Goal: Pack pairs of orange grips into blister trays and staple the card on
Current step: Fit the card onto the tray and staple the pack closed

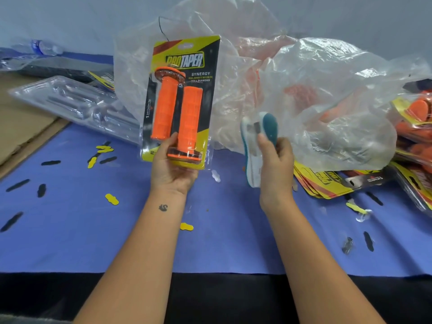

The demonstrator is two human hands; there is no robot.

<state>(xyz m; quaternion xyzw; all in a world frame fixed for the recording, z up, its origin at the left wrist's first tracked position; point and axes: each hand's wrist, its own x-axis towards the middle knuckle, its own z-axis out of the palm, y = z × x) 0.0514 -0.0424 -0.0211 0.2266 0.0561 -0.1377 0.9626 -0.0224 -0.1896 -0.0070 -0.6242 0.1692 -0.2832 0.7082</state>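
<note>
Left hand (174, 169) gripping the bottom edge of a packed blister pack (181, 101), thumb curled over the front, holding it upright above the blue table (222, 242). Two orange grips (176, 113) sitting side by side inside, yellow-black card behind them. Right hand (275, 160) wrapped round a teal-and-white stapler (257, 139), fingers closed on it, just right of the pack and not touching it. Loose cards (322, 181) and a crumpled clear plastic bag (327, 101) off to the right, empty clear trays (70, 99) far left.
</note>
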